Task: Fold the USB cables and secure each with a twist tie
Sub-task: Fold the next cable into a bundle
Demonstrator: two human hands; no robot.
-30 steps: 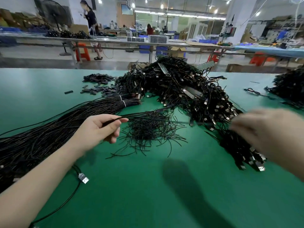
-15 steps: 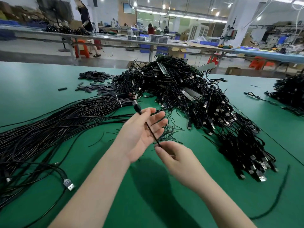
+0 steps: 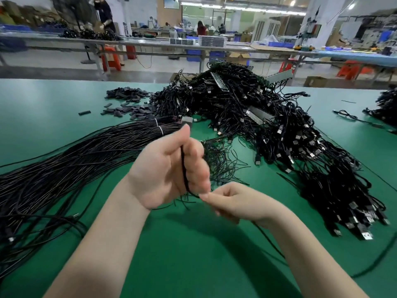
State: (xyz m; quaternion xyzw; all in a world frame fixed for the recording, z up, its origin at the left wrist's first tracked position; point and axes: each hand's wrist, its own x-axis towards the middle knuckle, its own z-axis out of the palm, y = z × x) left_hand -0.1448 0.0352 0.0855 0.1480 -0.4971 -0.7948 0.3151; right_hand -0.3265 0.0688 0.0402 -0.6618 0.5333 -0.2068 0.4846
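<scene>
Green matting covers the desk (image 3: 193, 265), and a bare stretch of it lies nearest the viewer, beneath two forearms. Two hands are raised above this stretch. One black USB cable (image 3: 183, 168) is held between them: the left hand (image 3: 167, 168) is set upright, palm facing right, with the cable run vertically between thumb and curled fingers, so its grip is closed around the cable. The right hand (image 3: 234, 203), just beside and lower, pinches the same cable at its lower end between fingertips; motion blur obscures the exact finger placement. The cable's slack is seen trailing under the right wrist toward the desk's right side.

Behind the hands, one loose scatter of thin black twist ties (image 3: 221, 162) lies on the mat. To the left, one long bundle of straight cables (image 3: 75, 164) is fanned out, bound by two white ties near its far end. To the right and beyond, one large tangled heap of cables (image 3: 268, 125) with metal plugs is piled. Small flat dark pieces (image 3: 129, 102) are strewn at far left. A second heap (image 3: 386, 106) touches the right edge.
</scene>
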